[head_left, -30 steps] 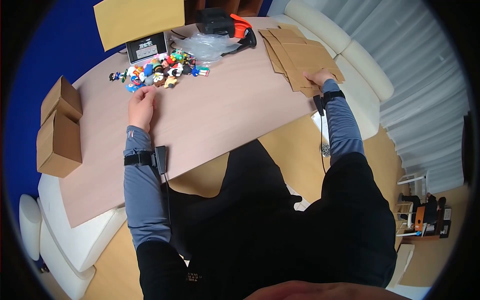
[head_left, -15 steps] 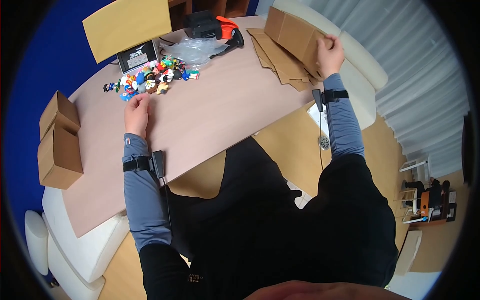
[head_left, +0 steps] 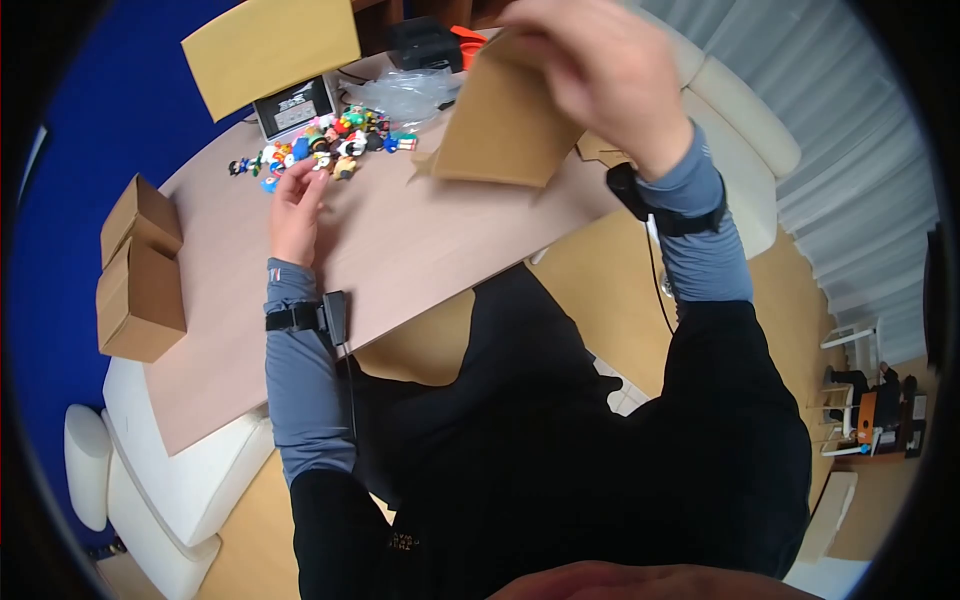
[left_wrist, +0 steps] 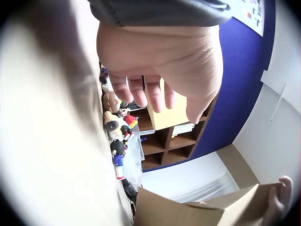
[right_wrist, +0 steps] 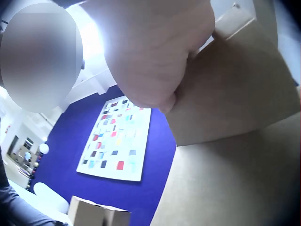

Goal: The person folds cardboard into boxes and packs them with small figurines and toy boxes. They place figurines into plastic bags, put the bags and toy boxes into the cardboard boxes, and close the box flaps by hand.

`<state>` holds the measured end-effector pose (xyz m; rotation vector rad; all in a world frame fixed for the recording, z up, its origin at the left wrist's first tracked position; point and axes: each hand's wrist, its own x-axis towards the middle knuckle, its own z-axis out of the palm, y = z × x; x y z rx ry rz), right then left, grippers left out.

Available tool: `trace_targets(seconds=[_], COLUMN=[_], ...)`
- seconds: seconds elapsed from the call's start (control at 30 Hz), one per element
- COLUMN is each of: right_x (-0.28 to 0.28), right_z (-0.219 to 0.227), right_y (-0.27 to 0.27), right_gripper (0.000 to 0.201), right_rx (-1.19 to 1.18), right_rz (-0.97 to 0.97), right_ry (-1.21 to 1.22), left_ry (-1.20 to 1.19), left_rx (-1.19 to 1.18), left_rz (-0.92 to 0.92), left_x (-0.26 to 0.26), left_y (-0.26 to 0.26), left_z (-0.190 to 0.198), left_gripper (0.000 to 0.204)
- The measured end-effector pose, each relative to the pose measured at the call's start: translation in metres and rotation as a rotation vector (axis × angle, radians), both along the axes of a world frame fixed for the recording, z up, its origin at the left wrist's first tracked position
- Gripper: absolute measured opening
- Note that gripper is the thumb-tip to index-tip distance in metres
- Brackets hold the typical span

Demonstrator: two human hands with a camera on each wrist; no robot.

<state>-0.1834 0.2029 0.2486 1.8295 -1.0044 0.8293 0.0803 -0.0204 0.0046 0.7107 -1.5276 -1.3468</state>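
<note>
The cardboard box [head_left: 510,125] has moved left in the right hand [head_left: 620,85].

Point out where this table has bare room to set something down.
Bare: tabletop between the cardboard boxes and the left sleeve; also between that sleeve and the held-up carton. Crowded: the far side, with toy figurines and clear plastic.

Figurines [head_left: 352,143] and cardboard [head_left: 505,125] flank passable tabletop [head_left: 400,205].

Boxes [head_left: 145,285] sit left on the table [head_left: 410,230]; figurines [head_left: 350,142] right of them; carton [head_left: 505,120] farther right.
</note>
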Motion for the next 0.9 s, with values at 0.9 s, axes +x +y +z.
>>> trace_targets(seconds=[0.9], right_x=[0.022], right_z=[-0.093], right_y=[-0.134], right_gripper=[0.077], right_rx=[1.301], right_rz=[0.248], right_ry=[-0.979], left_ry=[-0.377], left_rx=[-0.902], left_rz=[0.295], left_x=[0.029], left_y=[0.101], left_z=[0.108], left_gripper=[0.030])
